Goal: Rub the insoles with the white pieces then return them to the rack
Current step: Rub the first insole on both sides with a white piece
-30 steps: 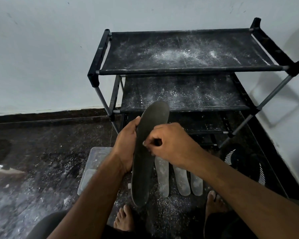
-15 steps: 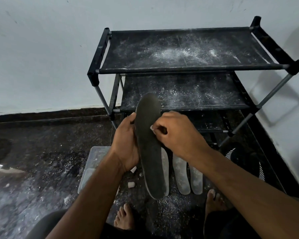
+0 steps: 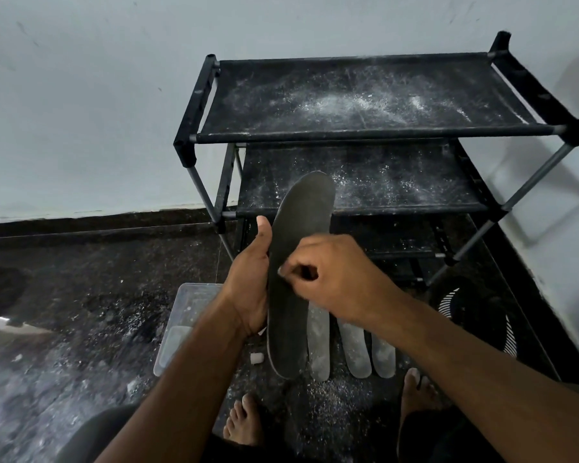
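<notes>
Both hands work: left hand (image 3: 248, 289) grips dark insole (image 3: 295, 279); right hand (image 3: 331, 279) curls, its contents hidden.

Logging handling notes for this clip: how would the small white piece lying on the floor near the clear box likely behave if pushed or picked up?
The white piece looks like a short stubby cylinder, so a push may roll it. It is small beside the dark insole, so probably light and needing a fingertip pinch. White powder around the rack suggests it crumbles or sheds if it is squeezed.
</notes>
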{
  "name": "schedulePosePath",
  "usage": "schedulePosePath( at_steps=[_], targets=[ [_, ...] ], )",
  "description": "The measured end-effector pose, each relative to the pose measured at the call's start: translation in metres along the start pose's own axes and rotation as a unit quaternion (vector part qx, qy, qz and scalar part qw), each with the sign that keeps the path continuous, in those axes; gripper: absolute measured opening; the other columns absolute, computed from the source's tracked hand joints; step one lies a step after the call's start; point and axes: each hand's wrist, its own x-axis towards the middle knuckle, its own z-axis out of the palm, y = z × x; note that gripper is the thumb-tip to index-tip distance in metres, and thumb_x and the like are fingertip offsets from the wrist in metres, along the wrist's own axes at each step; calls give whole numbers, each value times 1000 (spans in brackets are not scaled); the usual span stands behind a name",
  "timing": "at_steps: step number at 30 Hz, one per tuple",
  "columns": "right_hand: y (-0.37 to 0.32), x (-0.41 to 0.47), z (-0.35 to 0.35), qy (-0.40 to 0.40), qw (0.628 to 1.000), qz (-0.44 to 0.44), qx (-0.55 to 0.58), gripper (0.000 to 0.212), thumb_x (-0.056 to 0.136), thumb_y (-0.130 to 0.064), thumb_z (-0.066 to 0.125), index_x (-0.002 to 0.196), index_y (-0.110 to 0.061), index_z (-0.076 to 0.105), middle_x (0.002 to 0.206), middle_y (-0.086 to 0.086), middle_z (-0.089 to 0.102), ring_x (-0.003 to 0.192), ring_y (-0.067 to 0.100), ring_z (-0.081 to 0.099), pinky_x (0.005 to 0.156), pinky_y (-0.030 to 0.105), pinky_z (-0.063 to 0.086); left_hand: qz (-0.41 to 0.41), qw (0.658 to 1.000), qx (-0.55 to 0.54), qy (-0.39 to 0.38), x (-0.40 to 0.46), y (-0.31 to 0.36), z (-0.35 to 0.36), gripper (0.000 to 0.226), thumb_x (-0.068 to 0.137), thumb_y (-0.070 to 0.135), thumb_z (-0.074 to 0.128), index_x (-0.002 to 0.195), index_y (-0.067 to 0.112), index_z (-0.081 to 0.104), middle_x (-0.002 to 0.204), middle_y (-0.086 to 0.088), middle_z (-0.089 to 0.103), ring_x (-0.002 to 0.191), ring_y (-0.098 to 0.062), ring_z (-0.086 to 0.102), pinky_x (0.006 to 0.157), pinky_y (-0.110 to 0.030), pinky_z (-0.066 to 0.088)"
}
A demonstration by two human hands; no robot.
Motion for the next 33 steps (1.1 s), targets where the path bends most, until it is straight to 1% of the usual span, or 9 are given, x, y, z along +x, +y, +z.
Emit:
schedulePosePath(
  at_steps=[3, 8, 12, 14, 20, 26, 29, 31, 33],
  targets=[
    [-4, -2, 0, -56, 998, -26, 30, 7, 84, -18, 73, 89, -19, 78, 84, -11, 69, 82, 2, 61, 76, 16, 49, 5, 1000, -11, 14, 0, 2, -3, 76, 103, 66, 30, 124, 6, 71, 130, -18, 69, 116, -29, 70, 94, -39, 58],
    [4, 2, -1, 71, 996, -19, -55, 8, 89, -23, 70, 92, -19, 76, 83, -9, 65, 83, 5, 52, 74, 27, 49, 4, 1000, -16, 5, 1, 1, 2, 74, 103, 66, 32, 116, 10, 77, 117, -16, 74, 102, -25, 74, 89, -39, 60],
    [-7, -3, -1, -28, 997, -34, 66, 6, 84, -16, 75, 88, -17, 79, 83, -10, 69, 79, 4, 62, 74, 19, 51, 6, 1000, -2, 14, 0, 2, 0, 73, 103, 64, 32, 120, 8, 75, 126, -17, 72, 112, -27, 72, 89, -38, 60],
    [-4, -2, -3, -43, 998, -24, 48, 5, 84, -20, 75, 87, -19, 78, 83, -11, 68, 81, 4, 60, 75, 24, 52, 6, 1000, -8, 11, 1, 3, -2, 75, 103, 66, 30, 127, 6, 70, 131, -18, 69, 118, -29, 69, 95, -40, 56],
    [10, 4, -5, 79, 990, 13, -113, 10, 91, -21, 65, 92, -17, 74, 86, -4, 63, 90, 11, 51, 76, 31, 50, 7, 999, -43, -7, 3, 1, 0, 62, 106, 54, 36, 126, 5, 69, 117, -17, 71, 101, -27, 70, 92, -41, 56],
    [15, 7, -12, 141, 986, 46, -79, 10, 90, -20, 68, 97, -18, 75, 90, -5, 67, 92, 9, 56, 82, 22, 45, 8, 999, -40, -34, 0, -1, 2, 57, 107, 49, 40, 125, 6, 72, 117, -17, 72, 104, -27, 69, 99, -42, 54],
    [7, 4, -10, 54, 998, 14, -32, 7, 86, -18, 73, 92, -18, 77, 86, -5, 69, 85, 8, 59, 78, 27, 50, 13, 999, -26, -21, 1, 0, 0, 65, 106, 57, 36, 113, 8, 78, 113, -16, 74, 97, -25, 74, 86, -38, 60],
    [1, 1, -8, -34, 999, -2, -1, 7, 84, -17, 74, 90, -18, 78, 85, -7, 69, 82, 5, 61, 76, 25, 51, 14, 999, -30, -13, 2, 2, -2, 69, 105, 59, 33, 121, 5, 72, 121, -17, 73, 106, -27, 73, 90, -38, 60],
    [1, 2, -6, -46, 999, -14, -1, 5, 85, -19, 73, 88, -18, 77, 84, -8, 68, 83, 6, 59, 76, 24, 49, 20, 999, -35, -10, 4, 3, -4, 74, 104, 63, 31, 131, 4, 66, 131, -19, 69, 117, -29, 69, 97, -40, 58]
  ],
)
